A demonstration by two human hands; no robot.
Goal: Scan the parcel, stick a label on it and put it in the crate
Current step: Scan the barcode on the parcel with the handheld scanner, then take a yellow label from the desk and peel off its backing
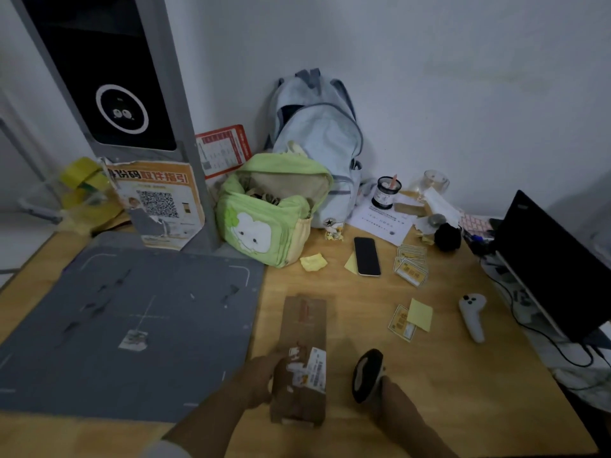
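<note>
Head view. A long brown cardboard parcel [302, 358] is seen lying flat on the light wooden table [463, 375], just right of the grey scanning mat [132, 325], which is taken as landmark. A white printed label [314, 370] is carried on the parcel's near half. The left hand [261, 380] is laid against the parcel's left edge at the label, fingers curled onto the cardboard. The right hand [395, 403] is closed around the handle of a black handheld scanner [365, 375], held beside the parcel on the side away from the mat, its head tilted towards the label. Further right of the mat, yellow sticky notes [420, 314] and a white game controller [472, 317] are noted. Beyond the mat's far right corner, a green cartoon-print bag [264, 223] is open; a black phone [367, 256] lies right of it. A crate cannot be made out.
</note>
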